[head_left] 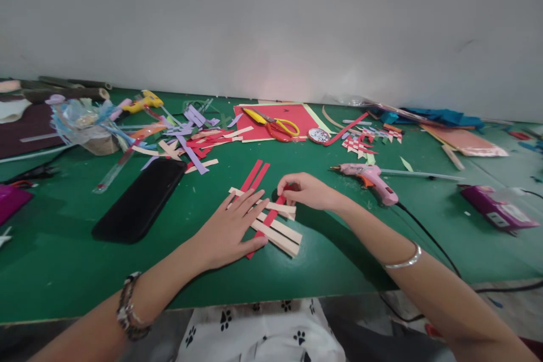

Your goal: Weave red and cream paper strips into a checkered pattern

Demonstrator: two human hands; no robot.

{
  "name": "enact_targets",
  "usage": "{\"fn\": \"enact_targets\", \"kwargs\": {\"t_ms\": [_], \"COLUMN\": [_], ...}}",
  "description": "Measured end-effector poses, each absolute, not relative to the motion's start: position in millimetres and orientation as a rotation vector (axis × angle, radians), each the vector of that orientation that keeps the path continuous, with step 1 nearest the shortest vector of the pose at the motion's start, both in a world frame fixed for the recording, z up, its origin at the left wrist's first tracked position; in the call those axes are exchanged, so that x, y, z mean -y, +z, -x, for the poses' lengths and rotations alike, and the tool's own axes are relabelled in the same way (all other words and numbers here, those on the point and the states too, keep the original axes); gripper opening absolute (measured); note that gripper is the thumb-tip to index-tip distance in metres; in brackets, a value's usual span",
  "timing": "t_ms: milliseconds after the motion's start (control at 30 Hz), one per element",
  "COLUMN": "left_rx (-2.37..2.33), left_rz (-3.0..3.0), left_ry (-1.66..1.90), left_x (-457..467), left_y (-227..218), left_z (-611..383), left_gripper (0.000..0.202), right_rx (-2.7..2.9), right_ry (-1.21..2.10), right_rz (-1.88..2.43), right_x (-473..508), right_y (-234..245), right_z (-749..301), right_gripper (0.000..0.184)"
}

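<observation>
Cream paper strips point(284, 232) and red paper strips point(254, 175) cross one another on the green table, partly woven. My left hand point(227, 229) lies flat over them with its fingers spread, covering the middle of the crossing. At the right side of the weave, my right hand point(307, 191) pinches the upper end of a red paper strip point(274, 212), which runs down at a slant across the cream ones. How the strips cross under my left fingers is hidden.
A black phone point(139, 201) lies left of the strips. To the right are a pink glue gun point(373, 178) with a cord and a purple power box point(496, 206). Behind lie scissors point(274, 124) on red paper point(250, 119), loose strips point(199, 141) and a yellow glue gun point(144, 102).
</observation>
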State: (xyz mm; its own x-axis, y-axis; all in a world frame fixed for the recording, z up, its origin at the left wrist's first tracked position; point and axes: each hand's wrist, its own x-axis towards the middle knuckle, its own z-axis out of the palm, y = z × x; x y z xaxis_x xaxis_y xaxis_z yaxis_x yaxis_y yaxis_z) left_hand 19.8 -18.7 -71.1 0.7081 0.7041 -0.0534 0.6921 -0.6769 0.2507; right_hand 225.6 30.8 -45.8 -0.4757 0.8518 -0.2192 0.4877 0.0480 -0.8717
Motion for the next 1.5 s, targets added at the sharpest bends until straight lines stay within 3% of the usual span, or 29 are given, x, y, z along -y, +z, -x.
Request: {"fn": "enact_targets", "kwargs": {"t_ms": [367,633,1200,1500], "left_rx": [-1.095,-1.274,-1.204,-1.108], "left_rz": [-2.640,-2.573,-2.605,-2.647], "left_ry": [0.047,0.036,-0.012,0.041], "left_x": [16.5,11.9,14.7,12.0], "left_y": [-68.6,-65.2,-68.5,-68.6], "left_z": [-13.1,3.0,4.0,5.8], "left_gripper": [0.063,0.088,0.072,0.072], "right_rx": [1.900,1.875,1.815,1.893], "right_ry": [1.413,1.464,1.395,1.415], "right_rz": [1.372,1.367,1.350,1.353], "right_x": [-29.3,-28.8,-34.5,-34.7], "right_y": [-51.5,-51.6,-55.7,-54.0], "right_z": [-223.1,-225.2,-213.9,-218.3], "right_gripper": [0.013,0.007,0.015,0.009]}}
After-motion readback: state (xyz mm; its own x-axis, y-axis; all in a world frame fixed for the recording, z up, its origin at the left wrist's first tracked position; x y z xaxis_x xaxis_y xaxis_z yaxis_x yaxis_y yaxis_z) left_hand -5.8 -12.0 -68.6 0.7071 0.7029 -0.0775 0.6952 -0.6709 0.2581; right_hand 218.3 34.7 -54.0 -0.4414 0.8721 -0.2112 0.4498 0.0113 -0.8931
